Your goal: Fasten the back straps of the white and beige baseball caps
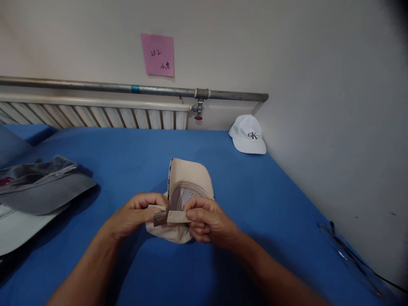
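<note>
A beige cap (pixel 191 172) lies upside down on the blue surface, its brim pointing away and its inner band showing. My left hand (pixel 140 214) pinches one end of the cap's back strap, where a brown patch (pixel 160 218) shows. Between thumb and fingers, my right hand (pixel 207 219) grips the other, pale strap end (pixel 177 216). The two strap ends are close together at the near side of the cap; whether they touch is unclear.
Grey and pale caps (pixel 47 191) are piled at the left. A white cap (pixel 247 135) sits at the back right against the wall. Glasses and a black cable (pixel 353 257) lie at the right edge. A radiator (pixel 127 117) and pipe run behind the blue surface (pixel 261 191).
</note>
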Demonstrator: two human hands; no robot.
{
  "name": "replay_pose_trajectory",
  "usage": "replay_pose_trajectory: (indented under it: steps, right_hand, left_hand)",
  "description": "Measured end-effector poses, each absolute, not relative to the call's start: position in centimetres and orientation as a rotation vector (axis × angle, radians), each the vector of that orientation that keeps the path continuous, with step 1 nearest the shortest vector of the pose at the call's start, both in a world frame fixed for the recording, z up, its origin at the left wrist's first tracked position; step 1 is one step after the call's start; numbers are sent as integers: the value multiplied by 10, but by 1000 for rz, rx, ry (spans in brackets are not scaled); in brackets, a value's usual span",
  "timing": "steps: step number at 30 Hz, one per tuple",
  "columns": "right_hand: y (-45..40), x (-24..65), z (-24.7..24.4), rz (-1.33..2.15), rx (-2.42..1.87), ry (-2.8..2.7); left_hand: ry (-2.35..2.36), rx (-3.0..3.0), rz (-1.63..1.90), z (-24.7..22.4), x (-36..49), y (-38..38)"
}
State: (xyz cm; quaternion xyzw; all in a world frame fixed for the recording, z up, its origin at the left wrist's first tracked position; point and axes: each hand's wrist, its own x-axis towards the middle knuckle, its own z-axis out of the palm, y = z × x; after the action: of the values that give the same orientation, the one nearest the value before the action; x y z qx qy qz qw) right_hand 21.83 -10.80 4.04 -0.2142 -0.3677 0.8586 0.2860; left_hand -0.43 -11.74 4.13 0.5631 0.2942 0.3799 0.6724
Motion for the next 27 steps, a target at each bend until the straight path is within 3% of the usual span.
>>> replay_pose_trajectory:
  steps: [27]
  right_hand:
    - [-114, 213, 43, 2159, -645, -1089]
  left_hand:
    - [696, 1277, 794, 39, -4, -118]
